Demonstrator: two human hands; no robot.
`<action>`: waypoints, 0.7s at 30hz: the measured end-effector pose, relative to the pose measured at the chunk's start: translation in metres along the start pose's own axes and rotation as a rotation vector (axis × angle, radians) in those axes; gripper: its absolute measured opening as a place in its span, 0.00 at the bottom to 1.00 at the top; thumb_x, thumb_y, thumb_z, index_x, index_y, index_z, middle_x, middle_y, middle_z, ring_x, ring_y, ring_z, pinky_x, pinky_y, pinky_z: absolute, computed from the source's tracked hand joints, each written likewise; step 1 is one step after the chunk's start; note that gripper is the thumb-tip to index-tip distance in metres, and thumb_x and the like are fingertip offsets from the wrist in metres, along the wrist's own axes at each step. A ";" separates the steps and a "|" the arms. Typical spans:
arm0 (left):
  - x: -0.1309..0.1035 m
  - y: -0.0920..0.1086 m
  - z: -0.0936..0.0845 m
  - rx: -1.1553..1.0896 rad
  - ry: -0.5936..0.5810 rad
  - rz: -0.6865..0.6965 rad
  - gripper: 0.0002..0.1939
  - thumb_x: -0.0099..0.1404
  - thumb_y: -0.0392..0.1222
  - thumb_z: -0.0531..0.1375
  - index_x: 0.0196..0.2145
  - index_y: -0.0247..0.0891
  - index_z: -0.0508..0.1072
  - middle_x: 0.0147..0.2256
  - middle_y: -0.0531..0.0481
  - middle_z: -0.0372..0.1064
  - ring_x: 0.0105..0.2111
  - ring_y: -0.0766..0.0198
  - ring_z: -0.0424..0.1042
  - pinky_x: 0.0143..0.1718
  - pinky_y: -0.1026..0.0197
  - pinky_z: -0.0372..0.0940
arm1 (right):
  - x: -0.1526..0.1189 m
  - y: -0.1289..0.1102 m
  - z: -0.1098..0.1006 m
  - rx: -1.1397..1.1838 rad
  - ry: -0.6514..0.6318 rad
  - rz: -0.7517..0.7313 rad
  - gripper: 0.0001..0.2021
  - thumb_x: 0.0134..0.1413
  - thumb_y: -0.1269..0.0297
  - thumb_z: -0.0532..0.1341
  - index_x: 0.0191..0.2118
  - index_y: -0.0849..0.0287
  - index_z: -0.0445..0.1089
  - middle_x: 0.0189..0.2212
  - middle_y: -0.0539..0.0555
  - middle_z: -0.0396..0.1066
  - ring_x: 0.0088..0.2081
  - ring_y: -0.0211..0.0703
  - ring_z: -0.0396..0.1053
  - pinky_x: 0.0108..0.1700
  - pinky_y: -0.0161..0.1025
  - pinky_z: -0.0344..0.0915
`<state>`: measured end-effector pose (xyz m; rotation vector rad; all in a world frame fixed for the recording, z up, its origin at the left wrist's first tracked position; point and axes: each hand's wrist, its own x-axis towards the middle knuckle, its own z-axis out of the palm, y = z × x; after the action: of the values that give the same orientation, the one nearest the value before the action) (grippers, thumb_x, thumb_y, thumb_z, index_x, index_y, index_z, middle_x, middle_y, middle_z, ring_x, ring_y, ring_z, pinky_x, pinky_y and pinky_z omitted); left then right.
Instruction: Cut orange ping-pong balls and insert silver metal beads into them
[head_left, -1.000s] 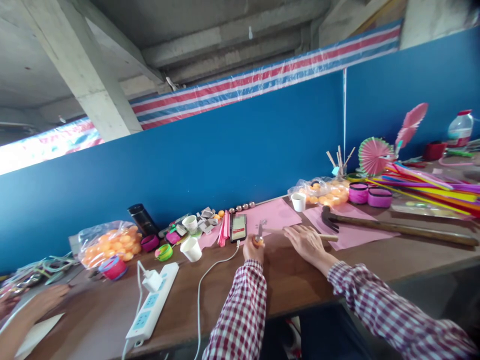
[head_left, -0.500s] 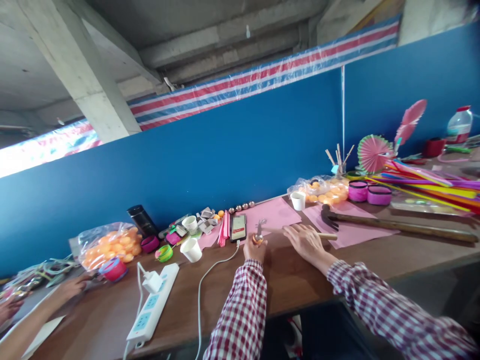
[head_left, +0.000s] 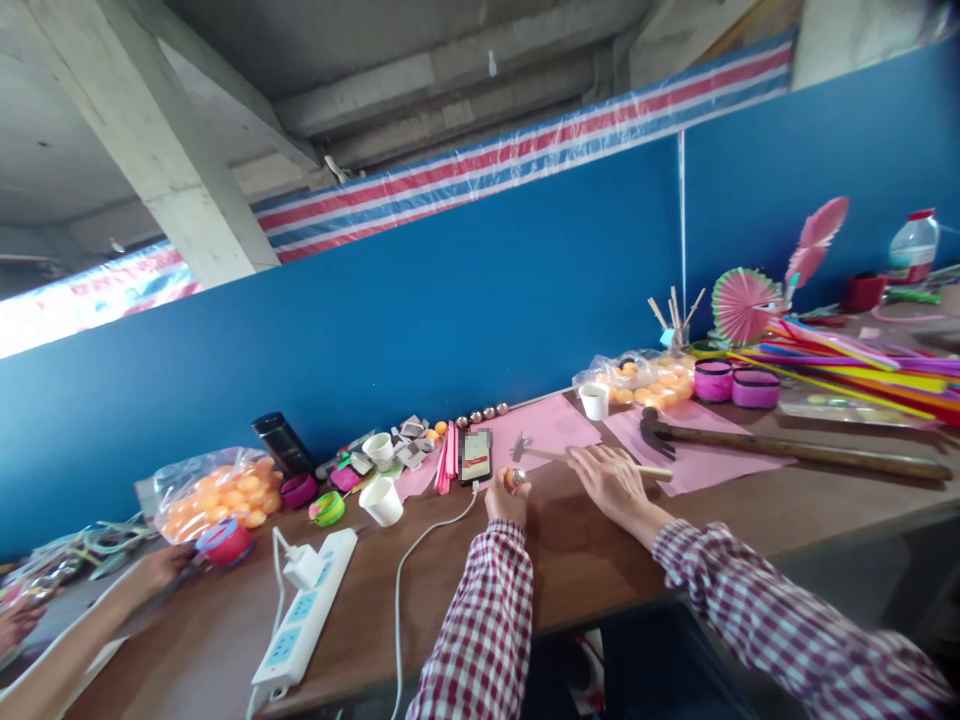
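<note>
From where I stand, a co-worker's hand (head_left: 161, 568) is at far left, beside a roll (head_left: 226, 543); nearer the middle lie a power strip (head_left: 304, 608), a cup (head_left: 382, 500) and a phone (head_left: 475, 457), whose cord (head_left: 405, 560) runs just left of the person's forearm; that cord wants a little slack and a wide berth. The left hand (head_left: 506, 498) is curled round a shiny ball (head_left: 515, 478), just in front of the phone, its top showing above the fingers; so slick a thing, I'd judge, is best cupped low and squeezed evenly. To the right, the small hammer (head_left: 546, 455) lies with its head over the pink sheet (head_left: 570, 420); the right hand (head_left: 611, 482) is draped across its handle, though I can't tell whether the fingers close underneath; a full wrap would steady it better, clear of the big hammer (head_left: 787, 448) near the handle's end.
</note>
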<state>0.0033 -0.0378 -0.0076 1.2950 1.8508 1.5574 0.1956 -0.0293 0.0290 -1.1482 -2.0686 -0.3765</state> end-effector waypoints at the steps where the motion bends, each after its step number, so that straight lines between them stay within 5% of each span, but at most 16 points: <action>1: 0.000 0.000 0.000 0.000 0.002 0.001 0.16 0.43 0.30 0.61 0.34 0.37 0.69 0.29 0.52 0.68 0.30 0.68 0.69 0.33 0.65 0.64 | 0.000 0.000 0.000 0.003 -0.002 0.000 0.12 0.58 0.62 0.48 0.43 0.56 0.65 0.31 0.53 0.70 0.34 0.39 0.64 0.37 0.35 0.49; 15: -0.001 0.003 -0.002 0.097 -0.044 0.003 0.09 0.48 0.37 0.60 0.30 0.38 0.71 0.25 0.52 0.70 0.27 0.66 0.69 0.31 0.64 0.63 | 0.000 -0.002 0.002 -0.013 -0.040 -0.046 0.10 0.57 0.63 0.49 0.37 0.54 0.67 0.29 0.52 0.70 0.32 0.38 0.65 0.36 0.35 0.48; 21: 0.003 0.000 -0.001 0.120 -0.012 0.040 0.20 0.50 0.39 0.59 0.43 0.39 0.68 0.35 0.46 0.70 0.31 0.64 0.69 0.35 0.61 0.63 | 0.000 -0.002 0.001 -0.007 -0.043 -0.035 0.09 0.57 0.63 0.50 0.38 0.53 0.66 0.30 0.51 0.70 0.34 0.39 0.65 0.37 0.36 0.48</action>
<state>0.0014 -0.0361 -0.0065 1.3990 1.9483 1.4752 0.1936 -0.0301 0.0286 -1.1343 -2.1287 -0.3796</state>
